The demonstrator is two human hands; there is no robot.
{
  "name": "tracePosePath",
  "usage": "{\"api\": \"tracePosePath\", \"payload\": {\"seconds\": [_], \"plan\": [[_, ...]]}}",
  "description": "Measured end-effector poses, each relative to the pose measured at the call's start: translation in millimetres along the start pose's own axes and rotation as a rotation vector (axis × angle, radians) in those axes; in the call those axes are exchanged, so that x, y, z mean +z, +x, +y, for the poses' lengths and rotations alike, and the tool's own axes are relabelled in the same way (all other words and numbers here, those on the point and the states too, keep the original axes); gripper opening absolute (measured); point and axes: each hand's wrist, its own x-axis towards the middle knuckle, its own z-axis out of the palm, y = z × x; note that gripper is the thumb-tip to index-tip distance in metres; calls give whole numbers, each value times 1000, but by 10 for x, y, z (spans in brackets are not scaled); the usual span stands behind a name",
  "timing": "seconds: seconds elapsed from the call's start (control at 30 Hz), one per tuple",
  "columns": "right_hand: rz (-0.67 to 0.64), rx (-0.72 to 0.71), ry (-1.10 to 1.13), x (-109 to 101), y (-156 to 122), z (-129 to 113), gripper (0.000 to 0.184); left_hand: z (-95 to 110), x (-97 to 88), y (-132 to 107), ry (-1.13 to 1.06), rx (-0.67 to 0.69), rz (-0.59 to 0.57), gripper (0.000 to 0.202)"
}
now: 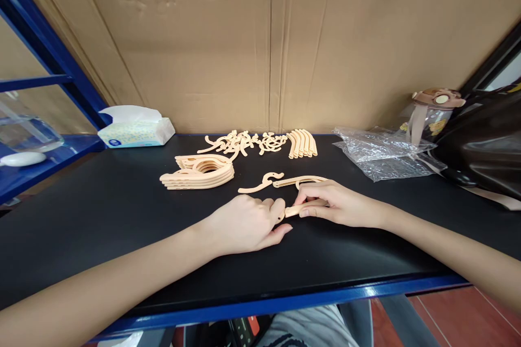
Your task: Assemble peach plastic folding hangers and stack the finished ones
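Note:
Near the middle of the black table, my left hand (pixel 246 225) is closed around a beige plastic hanger piece, mostly hidden, with a small dark hole showing at its end. My right hand (pixel 342 205) pinches a beige hanger arm (pixel 293 210) between thumb and fingers. The ends of the two pieces meet between my hands; whether they are joined, I cannot tell. Just beyond lie a hook-shaped hanger piece (pixel 264 183) and a curved hanger arm (pixel 299 179), partly behind my right hand. Farther left, several folded hangers (pixel 199 174) are stacked.
At the back are a heap of loose hook pieces (pixel 238 142) and a row of curved arms (pixel 302 143). A tissue pack (pixel 136 133) stands back left. Clear plastic bags (pixel 378 154), a bottle (pixel 435 114) and a dark bag (pixel 484 135) are on the right.

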Motion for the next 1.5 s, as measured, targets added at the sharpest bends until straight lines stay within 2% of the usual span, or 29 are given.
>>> {"api": "tracePosePath", "payload": {"seconds": [0.67,1.33,1.5], "plan": [[-33,-7,-3,-67,-3,-50,22,-44,-12,32,-62,14,-44,21],[93,-101,-174,-83,-18,-21,10,-52,-46,25,-91,-3,-51,20],[119,-91,-194,-119,-22,-13,13,-57,-38,19,-100,7,-32,20]]}}
